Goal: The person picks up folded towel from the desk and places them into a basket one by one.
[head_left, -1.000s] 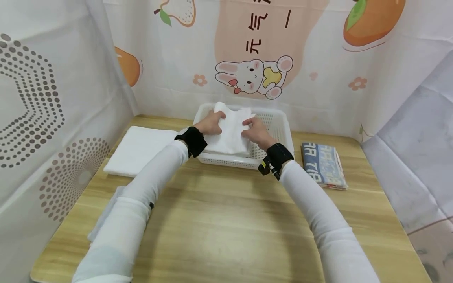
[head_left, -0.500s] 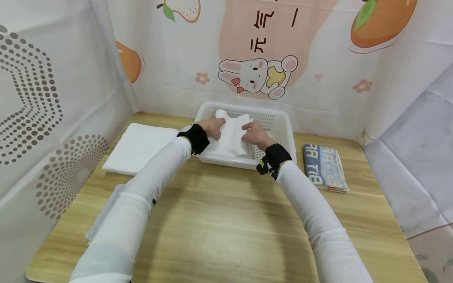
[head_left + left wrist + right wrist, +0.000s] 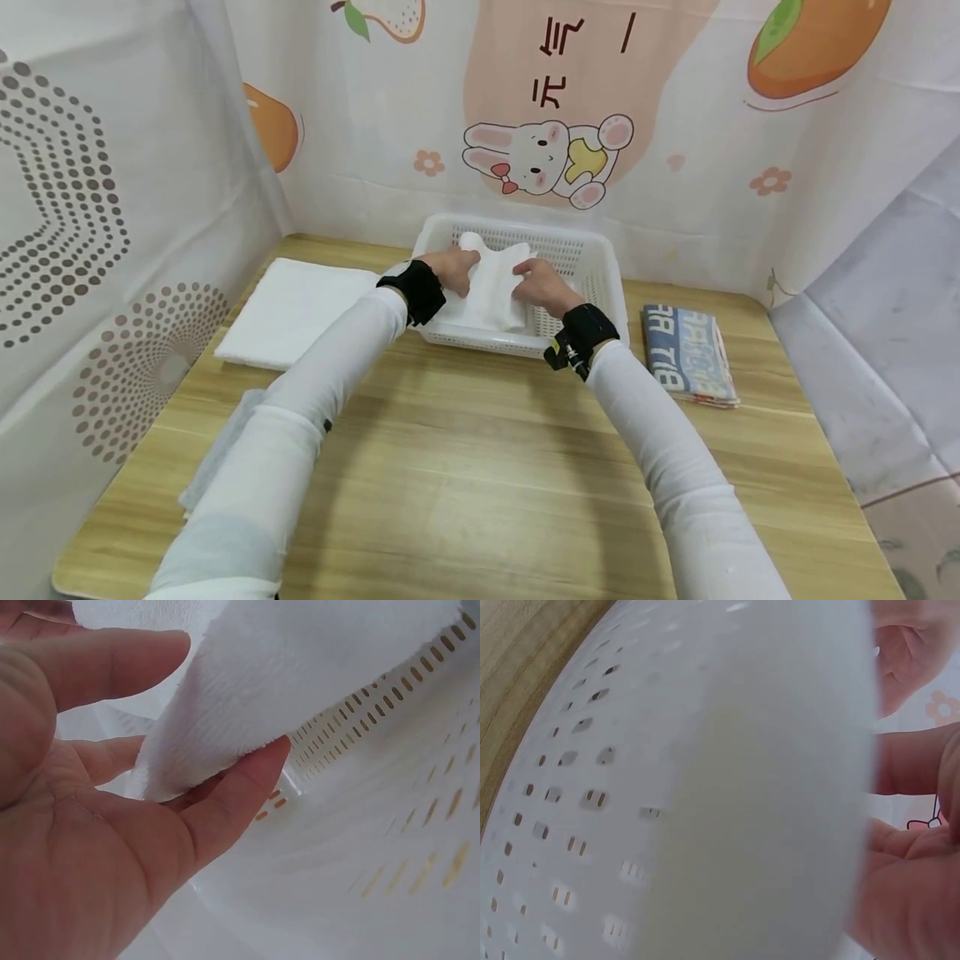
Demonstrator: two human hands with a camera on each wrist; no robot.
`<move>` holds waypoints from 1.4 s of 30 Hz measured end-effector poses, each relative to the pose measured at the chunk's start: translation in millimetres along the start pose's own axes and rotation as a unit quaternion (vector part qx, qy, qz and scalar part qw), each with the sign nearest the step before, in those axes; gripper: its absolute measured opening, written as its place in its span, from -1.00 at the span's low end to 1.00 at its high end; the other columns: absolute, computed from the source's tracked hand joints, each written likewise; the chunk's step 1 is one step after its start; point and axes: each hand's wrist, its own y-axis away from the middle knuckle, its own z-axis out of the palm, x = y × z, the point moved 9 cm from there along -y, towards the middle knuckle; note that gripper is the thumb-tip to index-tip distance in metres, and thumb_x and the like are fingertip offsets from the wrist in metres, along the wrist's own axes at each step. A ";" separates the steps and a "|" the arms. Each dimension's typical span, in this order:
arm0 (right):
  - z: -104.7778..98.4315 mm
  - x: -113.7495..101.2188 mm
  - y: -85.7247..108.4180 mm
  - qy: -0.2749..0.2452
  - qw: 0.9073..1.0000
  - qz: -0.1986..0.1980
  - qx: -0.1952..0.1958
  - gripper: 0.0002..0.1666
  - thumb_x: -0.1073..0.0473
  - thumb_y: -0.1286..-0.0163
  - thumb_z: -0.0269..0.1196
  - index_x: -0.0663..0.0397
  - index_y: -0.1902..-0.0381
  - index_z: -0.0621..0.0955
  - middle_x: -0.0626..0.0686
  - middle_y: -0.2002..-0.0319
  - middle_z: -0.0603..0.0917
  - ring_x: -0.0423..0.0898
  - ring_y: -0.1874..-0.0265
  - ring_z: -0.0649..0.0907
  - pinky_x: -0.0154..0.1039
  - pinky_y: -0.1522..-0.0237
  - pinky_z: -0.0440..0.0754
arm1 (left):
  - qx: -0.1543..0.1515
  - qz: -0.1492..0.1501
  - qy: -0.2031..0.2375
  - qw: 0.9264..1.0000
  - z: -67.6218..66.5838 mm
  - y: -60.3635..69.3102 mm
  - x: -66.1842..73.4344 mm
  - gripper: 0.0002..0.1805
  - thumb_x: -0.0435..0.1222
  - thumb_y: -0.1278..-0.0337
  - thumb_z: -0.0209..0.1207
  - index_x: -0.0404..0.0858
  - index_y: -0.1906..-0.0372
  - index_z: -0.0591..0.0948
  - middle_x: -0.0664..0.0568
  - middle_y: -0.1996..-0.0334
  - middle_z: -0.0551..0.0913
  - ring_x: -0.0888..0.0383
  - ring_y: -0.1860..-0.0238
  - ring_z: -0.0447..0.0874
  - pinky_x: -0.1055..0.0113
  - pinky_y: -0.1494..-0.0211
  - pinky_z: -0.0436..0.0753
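A folded white towel (image 3: 491,292) lies low in the left part of a white perforated plastic basket (image 3: 609,271), its far edge wavy. My left hand (image 3: 453,268) grips the towel's left side. In the left wrist view the thumb is above the fluffy cloth (image 3: 255,682) and the fingers (image 3: 240,802) reach under its edge. On the opposite side my right hand (image 3: 546,287) holds the towel's right edge between thumb and fingers. The basket wall (image 3: 772,810) fills most of the right wrist view and hides the right fingertips.
Another folded white towel (image 3: 300,310) lies left of the basket. A greyish cloth (image 3: 217,454) is partly covered by the left sleeve. To the right sits a folded blue patterned cloth (image 3: 688,354). A printed curtain (image 3: 360,167) hangs behind the wooden table (image 3: 465,467).
Both hands have lowered the white towel deeper into the basket, mostly in the first half second. The head view has shifted slightly. Since then almost nothing has moved.
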 end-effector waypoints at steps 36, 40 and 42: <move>-5.6 22.0 13.9 0.116 0.990 0.031 -0.070 -0.22 0.21 -0.42 0.17 0.40 -0.48 0.18 0.32 -0.45 0.25 0.20 -0.39 0.34 0.06 -0.36 0.34 | -0.106 0.035 -0.056 0.992 22.8 7.1 26.3 -0.07 -0.12 -0.42 0.09 -0.11 -0.62 -0.25 -0.04 -0.61 -0.17 0.04 -0.60 -0.21 0.13 -0.55 0.03; -7.9 22.7 15.8 0.133 0.988 0.019 -0.079 -0.24 0.17 -0.44 0.13 0.37 -0.49 0.19 0.31 -0.48 0.21 0.22 -0.44 0.27 0.09 -0.40 0.28 | -0.111 0.037 -0.058 0.991 24.3 7.0 28.5 -0.08 -0.08 -0.45 0.06 -0.09 -0.61 -0.27 -0.04 -0.61 -0.17 0.04 -0.59 -0.20 0.12 -0.55 0.03; -9.8 22.0 17.5 0.137 0.987 0.015 -0.081 -0.24 0.14 -0.45 0.12 0.35 -0.49 0.19 0.30 -0.50 0.19 0.22 -0.45 0.25 0.09 -0.40 0.27 | -0.108 0.042 -0.061 0.991 23.5 7.6 31.0 -0.09 -0.06 -0.46 0.03 -0.11 -0.61 -0.26 -0.05 -0.61 -0.16 0.04 -0.59 -0.20 0.12 -0.55 0.02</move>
